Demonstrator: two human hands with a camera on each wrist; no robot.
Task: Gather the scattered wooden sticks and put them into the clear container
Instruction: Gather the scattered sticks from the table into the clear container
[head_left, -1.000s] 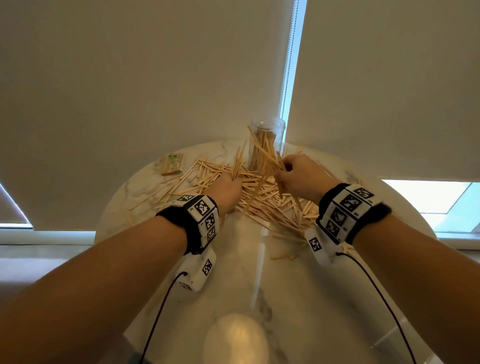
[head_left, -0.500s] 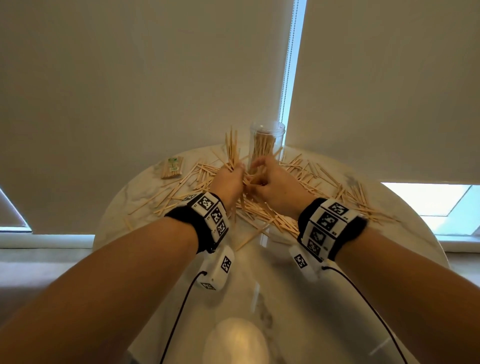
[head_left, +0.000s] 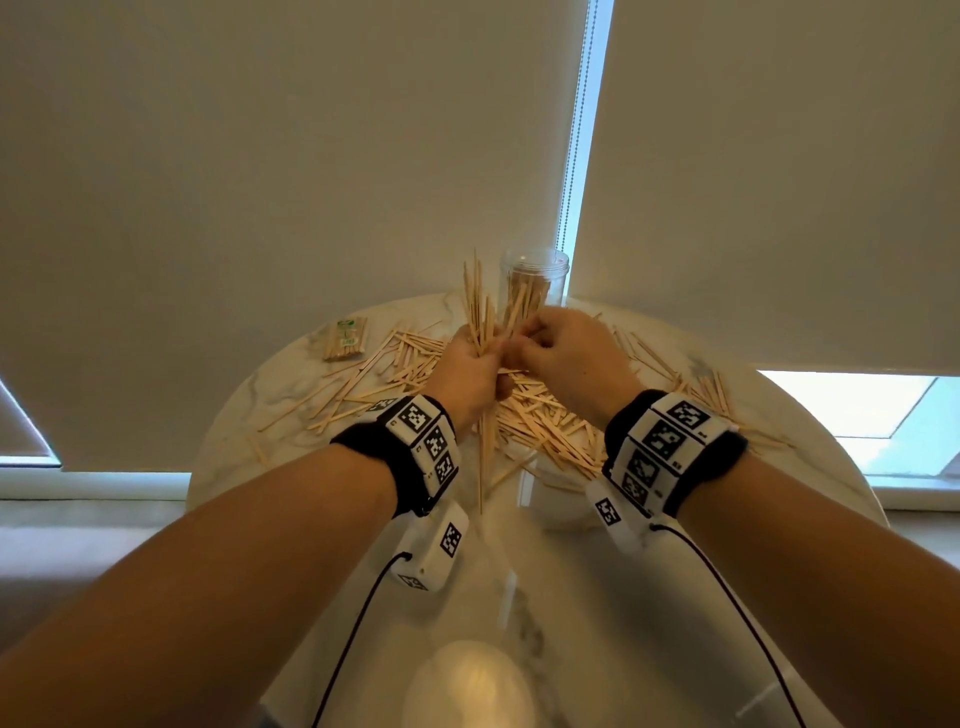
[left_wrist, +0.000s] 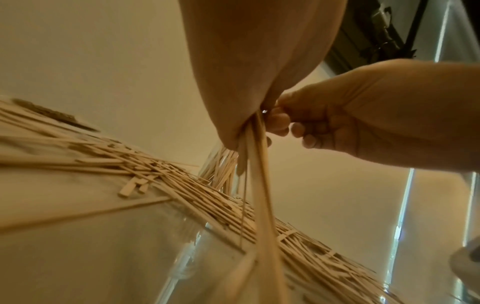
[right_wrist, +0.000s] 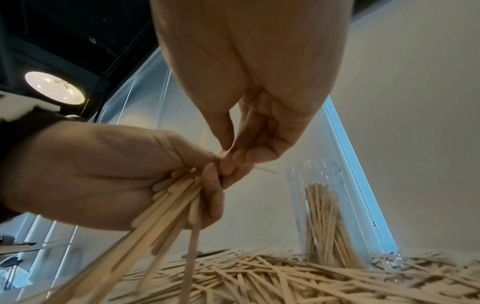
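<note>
Many thin wooden sticks (head_left: 540, 421) lie scattered across the far half of a round marble table (head_left: 571, 597). The clear container (head_left: 535, 280) stands upright at the far edge, partly filled with sticks (right_wrist: 324, 222). My left hand (head_left: 470, 364) grips a bundle of sticks (head_left: 478, 306) held upright above the pile, just left of the container. The bundle's lower ends (left_wrist: 259, 185) hang down past my wrist. My right hand (head_left: 550, 343) is against the left hand, and its thumb and fingertips (right_wrist: 233, 160) pinch sticks at the bundle's edge.
A wrapped packet of sticks (head_left: 345, 340) lies at the table's far left. Roller blinds (head_left: 260, 182) with a bead chain (head_left: 574, 156) hang right behind the table. Cables (head_left: 353, 634) trail from both wrist bands over the near, bare part of the tabletop.
My left hand rose from the pile with a bundle now held upright. My right hand moved left from the container's front to meet it and pinches at the bundle.
</note>
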